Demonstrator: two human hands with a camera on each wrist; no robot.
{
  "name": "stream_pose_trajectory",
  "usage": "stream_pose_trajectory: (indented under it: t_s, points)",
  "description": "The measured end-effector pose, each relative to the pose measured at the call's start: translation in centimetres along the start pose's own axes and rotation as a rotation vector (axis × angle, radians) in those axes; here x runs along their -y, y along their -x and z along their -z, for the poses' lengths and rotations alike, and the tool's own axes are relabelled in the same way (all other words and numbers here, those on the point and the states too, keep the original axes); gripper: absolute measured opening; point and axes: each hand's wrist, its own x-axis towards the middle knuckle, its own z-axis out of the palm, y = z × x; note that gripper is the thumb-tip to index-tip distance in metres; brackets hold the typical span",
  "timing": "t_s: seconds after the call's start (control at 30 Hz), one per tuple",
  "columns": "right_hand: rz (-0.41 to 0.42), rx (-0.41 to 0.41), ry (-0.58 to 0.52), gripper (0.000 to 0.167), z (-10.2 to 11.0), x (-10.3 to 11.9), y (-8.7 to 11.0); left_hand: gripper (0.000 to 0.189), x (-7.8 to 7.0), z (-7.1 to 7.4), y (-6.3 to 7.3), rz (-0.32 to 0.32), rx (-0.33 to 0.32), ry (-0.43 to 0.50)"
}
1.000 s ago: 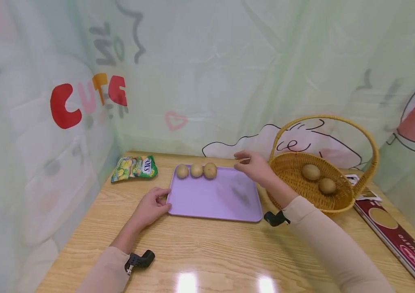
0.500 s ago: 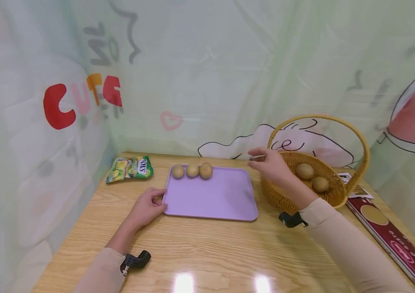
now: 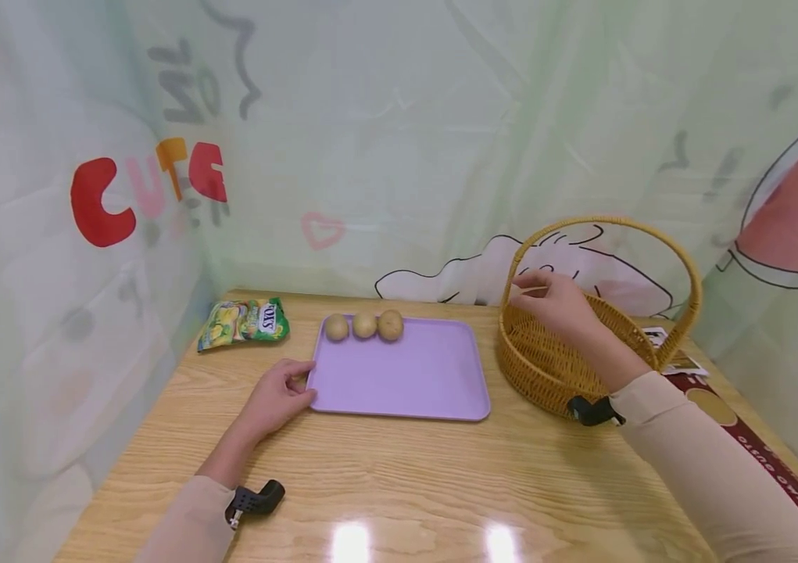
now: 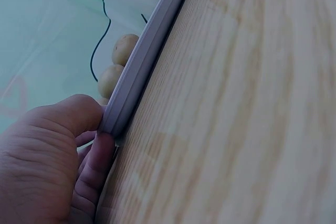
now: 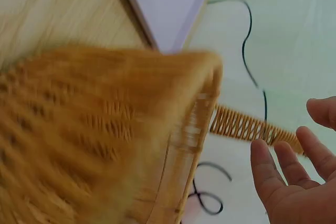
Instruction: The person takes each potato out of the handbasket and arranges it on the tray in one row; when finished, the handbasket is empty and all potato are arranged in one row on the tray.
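At its left edge, the lilac tray (image 3: 402,375) is pinched by my left hand (image 3: 273,399). The left wrist view shows the thumb on the tray rim (image 4: 144,59) and a finger under it. Along the tray's far left edge sit three potatoes (image 3: 364,325). My right hand (image 3: 559,306) is over the wicker basket (image 3: 535,385), inside the arch of its handle. Its fingers are spread and hold nothing in the right wrist view, beside the basket handle (image 5: 247,125). The hand and forearm cover part of the basket's inside, and the brown round items seen there earlier are hidden.
A green and yellow snack bag (image 3: 244,323) lies at the table's back left. Right of the basket are a long dark red box (image 3: 757,446) and a printed packet (image 3: 680,361). A patterned curtain (image 3: 370,156) hangs behind and to the left.
My right hand has moved right, from above the tray's far right corner to over the basket. The left hand stays at the tray's edge. The head view has shifted slightly.
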Motion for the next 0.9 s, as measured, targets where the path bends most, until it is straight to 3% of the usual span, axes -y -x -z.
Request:
stream_pose_trajectory:
  t_s: [0.13,0.33,0.47,0.6,0.9]
  points:
    - [0.002,-0.024,0.008,0.047,1.2,-0.9,-0.4,0.05,-0.2,0.1,0.0,0.001,0.001,-0.001]
    - [-0.057,-0.024,-0.018,0.053,2.8,-3.1,-1.3,0.051,-0.2,0.1,0.0,0.025,0.007,-0.01]
    - [-0.05,-0.047,0.047,0.06,3.6,-4.2,-2.0,0.051,0.0,0.1,0.0,0.038,0.013,-0.025]
    - [-0.098,-0.045,0.075,0.068,4.3,-4.6,-2.4,0.051,0.1,0.2,-0.1,0.04,0.007,-0.034]
    - [-0.139,-0.01,0.184,0.071,5.4,-7.2,-3.2,0.05,0.2,0.0,-0.1,0.02,0.009,0.0]
